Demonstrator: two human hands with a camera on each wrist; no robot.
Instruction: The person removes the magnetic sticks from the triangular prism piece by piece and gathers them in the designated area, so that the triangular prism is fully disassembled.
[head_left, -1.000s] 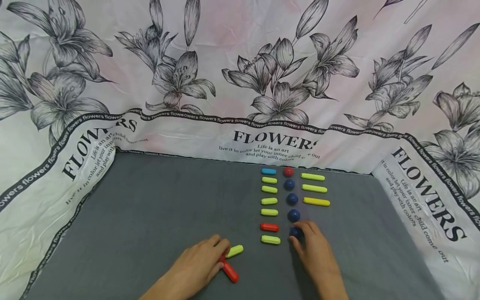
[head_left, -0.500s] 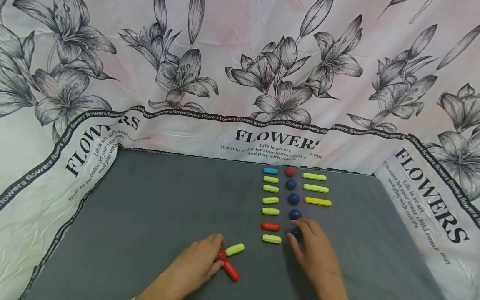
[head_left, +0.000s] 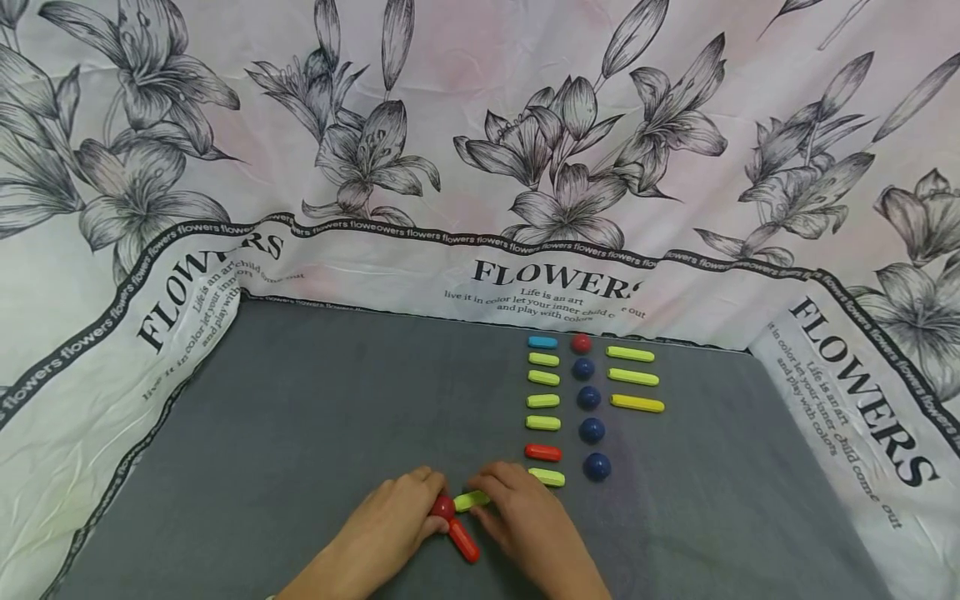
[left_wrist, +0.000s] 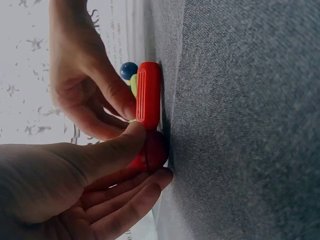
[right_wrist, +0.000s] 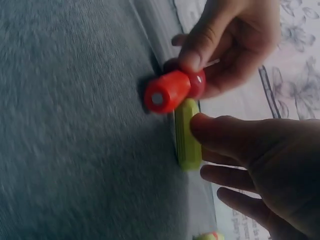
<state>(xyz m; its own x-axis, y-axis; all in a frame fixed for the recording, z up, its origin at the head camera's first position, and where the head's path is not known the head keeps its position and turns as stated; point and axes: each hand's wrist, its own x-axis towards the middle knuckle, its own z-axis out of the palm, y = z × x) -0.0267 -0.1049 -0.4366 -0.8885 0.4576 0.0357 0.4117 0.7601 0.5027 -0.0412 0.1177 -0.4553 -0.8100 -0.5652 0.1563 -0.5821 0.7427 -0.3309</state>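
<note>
My left hand (head_left: 393, 521) pinches a red ball (head_left: 443, 507) between thumb and fingers, low over the grey cloth. A red magnetic stick (head_left: 463, 542) joins the ball and points toward the near right. Also meeting the ball is a yellow-green stick (head_left: 470, 501), pointing right. My right hand (head_left: 534, 529) has its thumb and fingers about the free part of that stick. The right wrist view shows the thumb against the ribbed side of the yellow-green stick (right_wrist: 188, 140), other fingers behind. In the left wrist view the red stick (left_wrist: 149, 95) stands out from the ball (left_wrist: 156, 150).
A column of short sticks, one blue (head_left: 543, 342), one red (head_left: 543, 452) and several yellow-green, lies right of centre. Beside it run a red ball (head_left: 581, 343) and several blue balls (head_left: 592, 430). Three longer sticks (head_left: 632, 376) lie further right. Flowered cloth (head_left: 420, 275) borders the table.
My right hand has left the nearest blue ball, which stays in its row, and has moved left to the yellow-green stick. My left hand has shifted slightly, so the red ball shows more.
</note>
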